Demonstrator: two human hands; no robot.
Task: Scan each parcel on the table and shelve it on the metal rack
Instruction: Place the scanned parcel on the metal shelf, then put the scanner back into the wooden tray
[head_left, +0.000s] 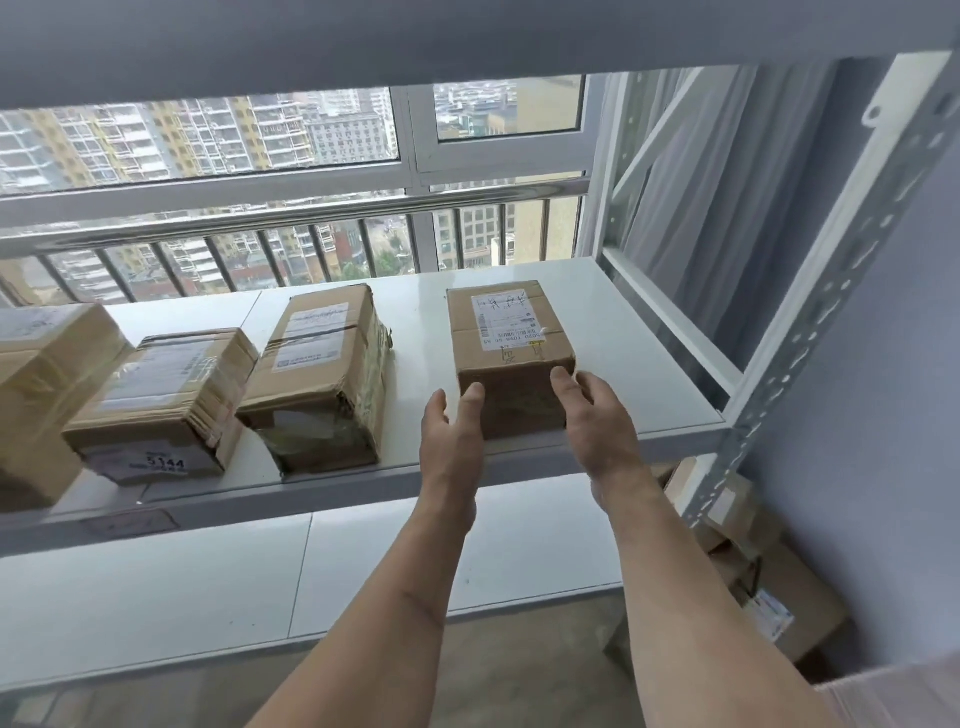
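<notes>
We see 4 parcels on the white shelf (597, 291) of the metal rack (852, 291), left to right. Far-left box (36, 395): taped, cut off by the frame edge. Next, a lower box (166, 400) with a label reading 5144 on its near face, touching or just beside the far-left one. Then a taller taped box (322, 374), near end crumpled, just beside the 5144 box. Then a gap, then the rightmost parcel (511, 353), upright, white shipping label on top, sitting near the shelf's front edge.

Hands: both are at that rightmost parcel. Left hand (452, 431) is on its near-left corner, fingers straight-ish and relaxed, fingertips against the front face. Right hand (592, 410) is at the near-right corner, fingers loosely spread, touching the right edge. Neither hand is wrapped around it; the parcel rests on the shelf between them.

Below: a lower white shelf (156, 597). Lower right, more cardboard boxes (779, 597) stacked on the floor beside the rack's perforated upright. Behind the rack: window (311, 130) with a railing.
</notes>
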